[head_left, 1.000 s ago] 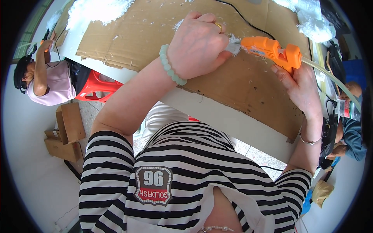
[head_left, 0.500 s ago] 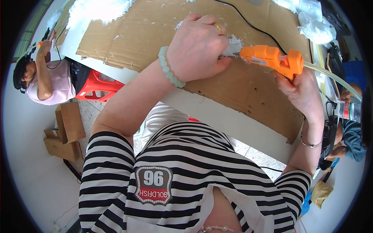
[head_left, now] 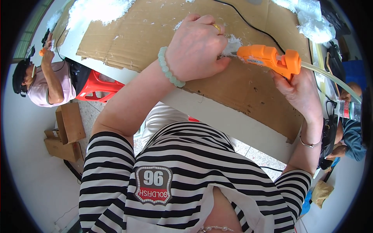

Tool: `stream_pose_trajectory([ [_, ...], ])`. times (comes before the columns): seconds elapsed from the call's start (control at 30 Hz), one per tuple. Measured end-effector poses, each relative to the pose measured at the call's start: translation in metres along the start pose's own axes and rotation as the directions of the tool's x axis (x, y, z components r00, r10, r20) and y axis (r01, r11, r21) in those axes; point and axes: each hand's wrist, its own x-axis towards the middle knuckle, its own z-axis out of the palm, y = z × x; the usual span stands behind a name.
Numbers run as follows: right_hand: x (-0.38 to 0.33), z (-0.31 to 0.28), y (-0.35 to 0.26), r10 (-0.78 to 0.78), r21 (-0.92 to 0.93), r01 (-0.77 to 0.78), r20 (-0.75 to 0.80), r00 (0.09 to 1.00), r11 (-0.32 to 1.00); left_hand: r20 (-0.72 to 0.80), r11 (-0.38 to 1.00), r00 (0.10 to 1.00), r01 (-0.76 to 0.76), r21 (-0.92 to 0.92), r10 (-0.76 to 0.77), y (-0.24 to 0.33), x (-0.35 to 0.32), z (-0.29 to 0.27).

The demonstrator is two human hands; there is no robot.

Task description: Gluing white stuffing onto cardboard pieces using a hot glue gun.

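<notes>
My right hand (head_left: 301,91) is wrapped round the grip of an orange hot glue gun (head_left: 264,55). A long translucent glue stick (head_left: 330,75) runs out of its back end. The gun's nozzle points left and meets a small white piece with frayed, feathery edges (head_left: 233,46). My left hand (head_left: 200,48) is closed over the left side of that piece, back of the hand up; its fingertips are hidden. Both hands are over a brown cardboard sheet (head_left: 248,95) on the white table.
White fluffy material (head_left: 99,11) lies at the far left, clear plastic bags (head_left: 316,25) at the far right. A black cord (head_left: 252,25) crosses the cardboard. One person (head_left: 50,83) sits by a red stool (head_left: 97,85) at left; another (head_left: 351,134) is at right, near a plastic bottle (head_left: 349,110).
The glue gun has shifted slightly left, its nozzle further onto the white frayed piece. My left hand has hardly moved. The person at left has lowered their head and shifted their raised hand.
</notes>
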Motion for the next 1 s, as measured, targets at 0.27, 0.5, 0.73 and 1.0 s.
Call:
stream_pose_trajectory([
  [0.27, 0.0, -0.004, 0.0, 0.039, -0.016, -0.039, 0.033, 0.999, 0.999, -0.007, 1.0, 1.0, 0.004, 0.001, -0.004, 0.0, 0.0, 0.0],
  [0.5, 0.001, -0.01, -0.006, 0.176, -0.038, -0.172, 0.188, 0.966, 0.984, 0.057, 0.999, 0.998, 0.037, -0.013, -0.036, 0.004, 0.001, -0.005],
  [0.73, -0.002, -0.016, 0.021, 0.133, 0.103, -0.136, 0.041, 0.99, 0.985, 0.004, 1.0, 1.0, -0.005, 0.001, 0.005, 0.005, 0.003, -0.005],
  [1.0, 0.01, 0.003, 0.041, 0.342, 0.874, -0.07, -0.113, 0.933, 0.481, 0.047, 0.992, 0.997, 0.063, -0.114, -0.058, 0.005, 0.003, -0.012],
])
